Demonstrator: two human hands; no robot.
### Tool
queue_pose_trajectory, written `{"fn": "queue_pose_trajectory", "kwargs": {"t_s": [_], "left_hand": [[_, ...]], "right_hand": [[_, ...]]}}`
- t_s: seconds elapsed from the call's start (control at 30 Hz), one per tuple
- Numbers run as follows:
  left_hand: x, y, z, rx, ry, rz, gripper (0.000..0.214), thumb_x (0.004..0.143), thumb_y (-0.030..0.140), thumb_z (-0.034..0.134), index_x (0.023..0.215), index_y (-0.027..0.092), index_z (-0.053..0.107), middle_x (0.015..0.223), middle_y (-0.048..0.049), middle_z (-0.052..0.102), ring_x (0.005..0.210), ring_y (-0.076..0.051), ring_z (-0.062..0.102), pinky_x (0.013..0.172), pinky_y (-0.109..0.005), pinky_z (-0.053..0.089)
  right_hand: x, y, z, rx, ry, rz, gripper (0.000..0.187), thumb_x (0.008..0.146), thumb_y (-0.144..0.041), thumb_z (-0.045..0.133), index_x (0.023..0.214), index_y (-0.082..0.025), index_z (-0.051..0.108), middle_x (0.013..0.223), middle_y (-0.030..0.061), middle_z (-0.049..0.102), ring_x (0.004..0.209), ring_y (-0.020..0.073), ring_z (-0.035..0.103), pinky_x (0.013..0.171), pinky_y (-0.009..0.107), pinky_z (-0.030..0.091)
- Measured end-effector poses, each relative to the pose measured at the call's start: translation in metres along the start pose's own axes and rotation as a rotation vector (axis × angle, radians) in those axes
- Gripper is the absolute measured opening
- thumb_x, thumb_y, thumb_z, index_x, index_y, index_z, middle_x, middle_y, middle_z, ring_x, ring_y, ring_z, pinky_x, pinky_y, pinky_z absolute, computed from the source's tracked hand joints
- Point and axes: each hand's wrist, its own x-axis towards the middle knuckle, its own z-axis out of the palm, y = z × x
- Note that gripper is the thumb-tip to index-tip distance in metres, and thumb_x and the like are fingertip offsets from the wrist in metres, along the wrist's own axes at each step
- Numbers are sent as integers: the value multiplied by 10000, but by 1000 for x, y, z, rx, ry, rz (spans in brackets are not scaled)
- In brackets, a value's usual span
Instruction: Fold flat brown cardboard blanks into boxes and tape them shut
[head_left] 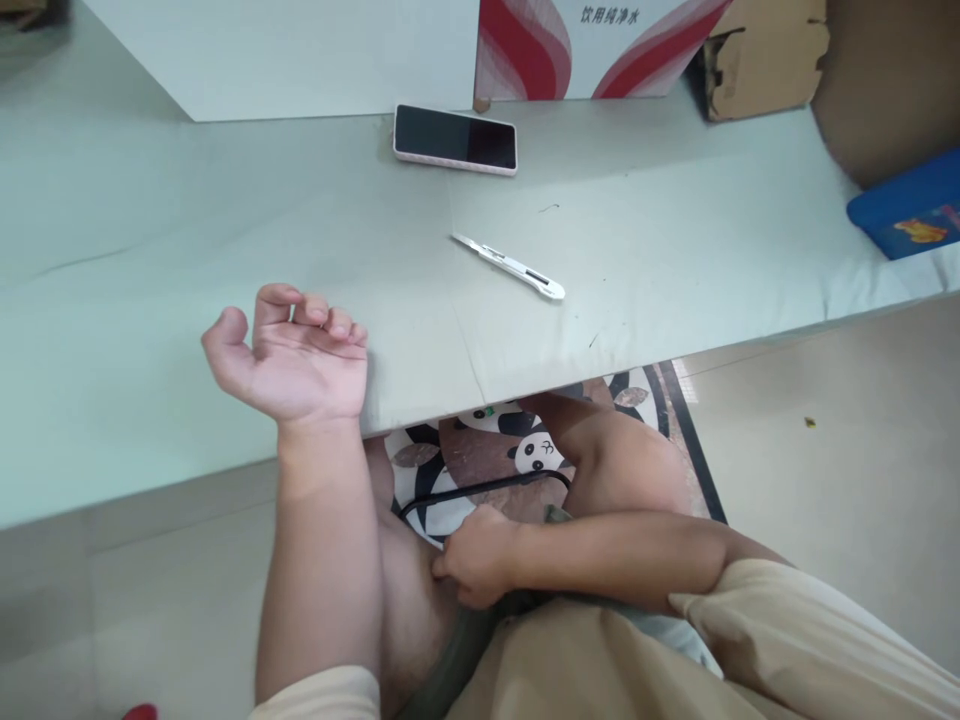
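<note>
My left hand [300, 365] is palm up at the table's front edge, its fingers loosely curled and apart, with nothing in it. Low in front of my body, my right hand [484, 557] rests on my left thigh with its fingers curled in; whatever they hold, if anything, is hidden. A white utility knife [510, 267] lies on the table [187, 230] to the right of my left hand, its narrow tip pointing to the back left. Neither hand touches it. Behind the knife a phone [455, 138] in a pale pink case lies with its dark screen up.
Along the back of the table stands a white box [322, 55] with a red-patterned side [525, 55]. Brown cardboard [769, 60] is at the back right, and a blue packet [907, 210] sits near the right edge. Below lies a panda-print mat [480, 455].
</note>
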Motion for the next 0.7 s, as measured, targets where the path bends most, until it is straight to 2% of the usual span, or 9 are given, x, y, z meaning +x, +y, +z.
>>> {"fn": "queue_pose_trajectory", "kwargs": {"t_s": [0.13, 0.2, 0.23, 0.3, 0.37, 0.43, 0.53, 0.63, 0.7], "left_hand": [[1, 0, -1, 8, -9, 8, 429, 833, 524, 351, 648, 200, 562, 523, 22, 458, 405, -104, 411, 446, -259, 305], [1, -1, -1, 3, -10, 9, 417, 832, 519, 359, 652, 201, 561, 527, 20, 457, 405, -104, 407, 448, -264, 308], [1, -1, -1, -1, -8, 8, 415, 837, 511, 357, 652, 200, 561, 529, 16, 458, 405, -106, 404, 448, -268, 310], [1, 0, -1, -6, -1, 7, 420, 848, 493, 342, 649, 196, 564, 528, 8, 460, 406, -111, 399, 446, -276, 313], [1, 0, -1, -5, -1, -2, 431, 854, 481, 325, 648, 193, 571, 525, 3, 467, 408, -112, 399, 444, -278, 317], [1, 0, -1, -8, 1, -10, 451, 862, 480, 306, 643, 191, 574, 522, 2, 472, 406, -112, 398, 441, -276, 317], [1, 0, -1, -10, 3, 2, 481, 869, 505, 291, 633, 193, 571, 509, 10, 464, 396, -106, 390, 430, -263, 306], [1, 0, 0, -4, 1, 12, 483, 857, 535, 316, 626, 196, 570, 500, 17, 455, 388, -101, 389, 420, -252, 295], [1, 0, 1, -7, 1, 5, 489, 858, 539, 313, 624, 196, 573, 505, 16, 459, 385, -105, 401, 419, -253, 301]], "right_hand": [[-6, 9, -12, 82, 281, 29, 566, 926, -411, 478, 1488, -345, 471, 1305, 70, 674, 1053, 309, 729, 713, 449, 611], [-5, 8, -14, 78, 324, 47, 566, 929, -405, 474, 1490, -330, 471, 1291, 82, 676, 1029, 314, 735, 700, 462, 612], [-3, 6, -13, 60, 292, 46, 528, 924, -390, 488, 1442, -299, 531, 1277, 94, 682, 1030, 319, 734, 702, 467, 614], [1, 1, -7, 14, 130, 29, 416, 902, -340, 540, 1282, -219, 660, 1243, 120, 702, 1056, 326, 728, 730, 469, 619], [4, -5, 1, -26, -33, 16, 354, 888, -293, 580, 1194, -167, 704, 1198, 138, 724, 1084, 326, 721, 771, 470, 621], [5, -7, 5, -42, -87, 30, 337, 894, -292, 585, 1174, -153, 713, 1174, 142, 733, 1092, 326, 718, 793, 474, 618], [1, -2, 0, -4, 84, 57, 422, 916, -354, 547, 1304, -221, 646, 1251, 118, 701, 1074, 320, 725, 761, 469, 618], [-4, 5, -12, 53, 297, 53, 626, 924, -402, 508, 1536, -332, 396, 1325, 82, 659, 1018, 298, 739, 708, 450, 617], [-5, 6, -16, 50, 333, 44, 617, 928, -406, 486, 1530, -301, 404, 1295, 76, 672, 1008, 293, 738, 707, 447, 614]]}}
